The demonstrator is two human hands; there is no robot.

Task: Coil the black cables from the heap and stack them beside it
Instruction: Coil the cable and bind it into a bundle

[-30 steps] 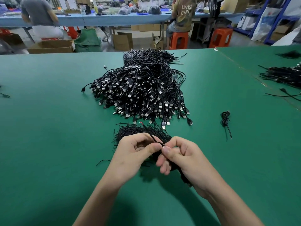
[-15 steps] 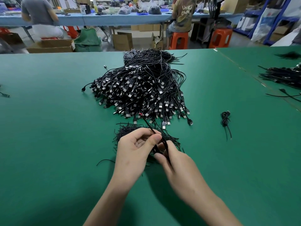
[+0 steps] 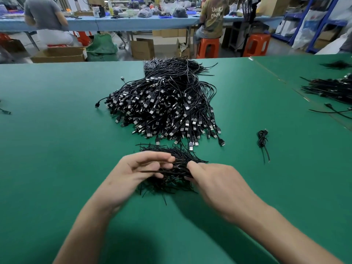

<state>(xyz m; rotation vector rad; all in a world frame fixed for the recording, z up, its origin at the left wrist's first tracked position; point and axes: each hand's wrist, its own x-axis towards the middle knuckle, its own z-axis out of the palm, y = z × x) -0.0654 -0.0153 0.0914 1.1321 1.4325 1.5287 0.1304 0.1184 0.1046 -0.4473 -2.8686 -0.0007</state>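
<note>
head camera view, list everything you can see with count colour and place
table: one, green, fills the foreground
cable heap: one, black, table centre
strand pile: one, black, just in front of the heap
coiled cable: one, black, right of the heap, apart from it
second cable pile: one, black, far right edge
stools: two, orange, behind the table
seated people: two, at the blue bench at the back
left hand: one, on the strand pile, grip blurred
right hand: one, on the strand pile, fingers hidden
</note>
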